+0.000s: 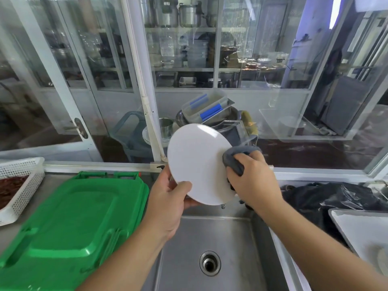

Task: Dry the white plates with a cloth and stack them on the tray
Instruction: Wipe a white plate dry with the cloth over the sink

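Note:
A round white plate [197, 160] is held tilted above the steel sink. My left hand [168, 198] grips its lower left rim, thumb on the face. My right hand [252, 179] holds a bunched grey cloth [237, 158] against the plate's right edge, fingers curled round the cloth. A grey metal tray [344, 223] lies on the counter at the right edge; a pale plate [383, 259] shows on it at the frame's edge.
The steel sink [210, 238] with its drain lies below the hands. A green plastic lid [69, 223] covers the left counter. A white perforated basket [25, 185] stands far left. Black plastic bags [327, 196] lie behind the tray. Glass partitions stand behind the sink.

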Available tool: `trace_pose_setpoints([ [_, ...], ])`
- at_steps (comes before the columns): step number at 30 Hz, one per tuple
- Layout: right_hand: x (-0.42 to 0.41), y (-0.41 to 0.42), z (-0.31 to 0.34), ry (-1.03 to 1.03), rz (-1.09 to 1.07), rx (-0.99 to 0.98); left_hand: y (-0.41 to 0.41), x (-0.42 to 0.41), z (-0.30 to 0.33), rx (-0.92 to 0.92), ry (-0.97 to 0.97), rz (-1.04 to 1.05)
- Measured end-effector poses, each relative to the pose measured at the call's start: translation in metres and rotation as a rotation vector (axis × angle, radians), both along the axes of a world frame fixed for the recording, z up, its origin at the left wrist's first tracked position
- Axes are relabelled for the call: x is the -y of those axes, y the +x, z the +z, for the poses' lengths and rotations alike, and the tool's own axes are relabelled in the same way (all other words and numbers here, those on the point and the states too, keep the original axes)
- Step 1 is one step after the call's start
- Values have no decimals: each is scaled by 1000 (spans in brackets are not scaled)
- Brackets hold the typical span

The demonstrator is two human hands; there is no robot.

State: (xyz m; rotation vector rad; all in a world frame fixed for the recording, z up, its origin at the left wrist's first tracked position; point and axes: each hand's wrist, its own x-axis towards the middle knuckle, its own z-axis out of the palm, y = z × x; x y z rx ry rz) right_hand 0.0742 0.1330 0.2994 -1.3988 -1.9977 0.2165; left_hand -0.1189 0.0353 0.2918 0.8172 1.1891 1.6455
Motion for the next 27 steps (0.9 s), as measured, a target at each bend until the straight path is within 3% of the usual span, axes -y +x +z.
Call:
trace_pose_setpoints([
  [8,39,-16,-38,-109,60,-126,9,-4,-7,-240,-54,-33],
  [15,32,-39,-10,-14,158,-242,24,0,-2,-515,-50,-29],
  [22,-2,-40,22,-168,25,-456,29,11,2,-644,-32,-109],
  [24,-7,-37,23,-261,-17,-566,26,12,2,-744,11,-110],
  [27,-9,-31,25,-559,-76,-947,18,13,2,-962,4,-153],
])
